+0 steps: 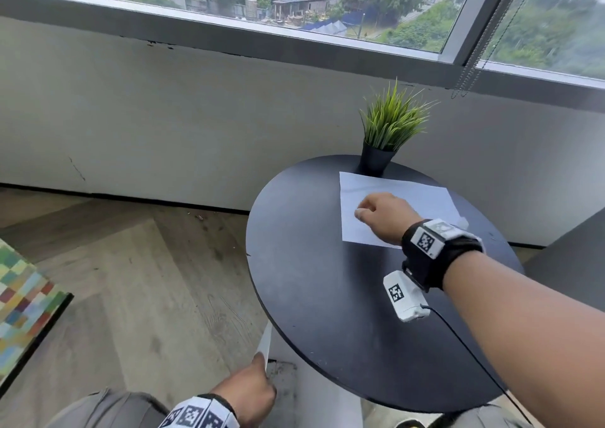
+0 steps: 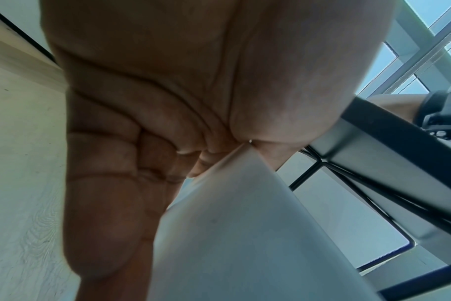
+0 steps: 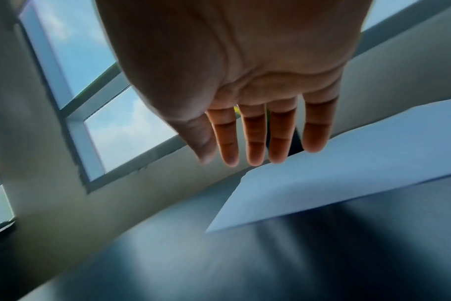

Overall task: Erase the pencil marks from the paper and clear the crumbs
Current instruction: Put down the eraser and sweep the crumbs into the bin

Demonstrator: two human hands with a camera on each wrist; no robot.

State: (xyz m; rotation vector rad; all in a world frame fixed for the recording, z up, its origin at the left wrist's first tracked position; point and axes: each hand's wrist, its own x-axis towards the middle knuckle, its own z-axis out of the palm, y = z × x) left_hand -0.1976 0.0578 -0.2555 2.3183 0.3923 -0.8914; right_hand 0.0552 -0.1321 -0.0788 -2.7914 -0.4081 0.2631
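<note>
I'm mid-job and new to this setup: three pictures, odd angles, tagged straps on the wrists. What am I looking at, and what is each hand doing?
No machine here: a person works with bare hands, and the tagged straps hold wrist cameras. The wide picture comes from a camera on the head, looking down at a round black table. On it lie a white sheet of paper and a potted grass plant at the far edge.

The right hand is over the paper; its own wrist picture shows straight fingers reaching toward the sheet's edge and holding nothing.

The left hand is low beside the table. Its wrist picture shows the thumb and curled fingers pinching a second white sheet that sticks out past the fingers. I can make out no eraser, pencil marks or crumbs.
</note>
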